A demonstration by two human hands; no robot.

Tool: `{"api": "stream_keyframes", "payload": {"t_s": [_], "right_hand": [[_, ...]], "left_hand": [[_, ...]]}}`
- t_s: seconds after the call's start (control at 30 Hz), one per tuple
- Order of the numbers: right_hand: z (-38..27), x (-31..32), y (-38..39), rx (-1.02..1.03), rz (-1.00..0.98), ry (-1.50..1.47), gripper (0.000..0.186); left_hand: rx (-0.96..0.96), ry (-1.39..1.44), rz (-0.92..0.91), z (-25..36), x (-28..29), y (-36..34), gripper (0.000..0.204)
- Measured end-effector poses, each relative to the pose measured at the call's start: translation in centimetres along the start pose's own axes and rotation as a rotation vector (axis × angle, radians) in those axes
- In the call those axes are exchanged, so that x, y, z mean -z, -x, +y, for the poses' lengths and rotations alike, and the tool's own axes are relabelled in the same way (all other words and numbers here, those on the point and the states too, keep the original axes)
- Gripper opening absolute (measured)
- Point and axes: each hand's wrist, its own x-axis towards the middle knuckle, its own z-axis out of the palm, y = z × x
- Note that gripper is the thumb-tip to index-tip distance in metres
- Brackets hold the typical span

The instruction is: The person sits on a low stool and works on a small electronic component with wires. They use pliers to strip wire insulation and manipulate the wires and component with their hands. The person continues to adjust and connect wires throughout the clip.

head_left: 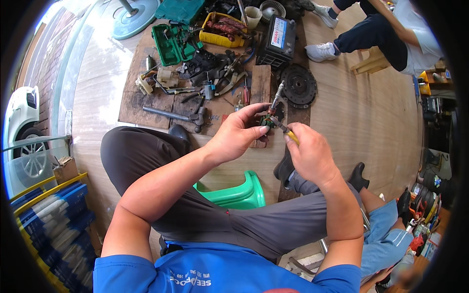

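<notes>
One green part (266,121) in left hand (236,133)

Head-worn fisheye — close above lap (234,227), facing down.

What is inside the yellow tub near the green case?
The yellow tub holds a crumpled reddish heap; whatever lies beneath that heap is covered and cannot be seen.

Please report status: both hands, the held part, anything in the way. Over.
Left hand holding small green-and-metal part. Right hand on yellow-handled tool, tip at the part. Black disc just beyond, apparently not blocking.
</notes>
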Motion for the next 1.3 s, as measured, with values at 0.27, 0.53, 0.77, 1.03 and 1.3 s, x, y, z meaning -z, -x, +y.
{"api": "stream_keyframes", "payload": {"t_s": [0.27,0.53,0.77,1.03,1.3], "right_hand": [[2.0,-1.1,-0.5,0.130,0.099,-0.022,0.024],[2.2,-1.5,-0.5,0.101,0.037,-0.005,0.027],[2.2,-1.4,-0.6,0.116,0.023,0.011,0.028],[2.3,-1.4,-0.6,0.139,0.010,0.068,0.030],[2.4,-1.6,-0.6,0.160,0.018,0.095,0.032]], "left_hand": [[-0.018,-0.073,0.085,0.1,0.4,-0.2,0.052],[-0.009,-0.089,0.132,-0.2,0.1,-0.3,0.050],[-0.012,-0.212,0.142,-0.4,0.0,-0.2,0.051],[-0.023,-0.317,0.169,-0.3,-0.1,-0.1,0.052],[-0.015,-0.368,0.182,-0.3,-0.1,0.0,0.052]]}}
